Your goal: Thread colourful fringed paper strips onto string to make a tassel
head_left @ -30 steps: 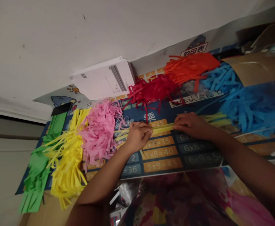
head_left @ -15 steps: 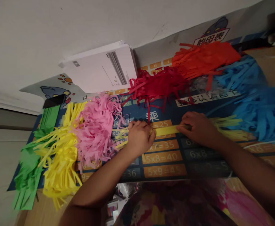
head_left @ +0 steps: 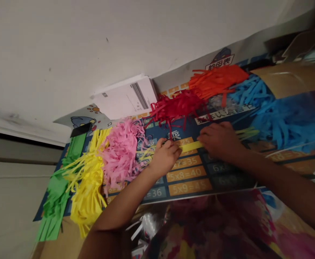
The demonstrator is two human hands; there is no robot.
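A yellow paper tassel (head_left: 190, 146) is stretched low over the printed mat, its flat middle showing between my hands. My left hand (head_left: 165, 155) is closed around its left part, and loose yellow strands stick out beyond the fingers. Closed on the right part is my right hand (head_left: 219, 139), seen from the back, with more strands emerging past it. Pink fringed paper (head_left: 122, 151) lies just left of my left hand. Dark red shredded paper (head_left: 177, 106) rests behind both hands.
Yellow (head_left: 88, 194) and green fringed paper (head_left: 56, 201) lie at the left. Orange fringe (head_left: 219, 81) and blue fringe (head_left: 289, 120) are at the back and right. A white pad with a barcode (head_left: 125, 99) leans on the wall. The mat (head_left: 189, 187) shows multiplication tables.
The camera view has shifted, so the table items sit somewhat differently in frame. Both hands still grip the yellow tassel, with the right hand slightly closer to the left.
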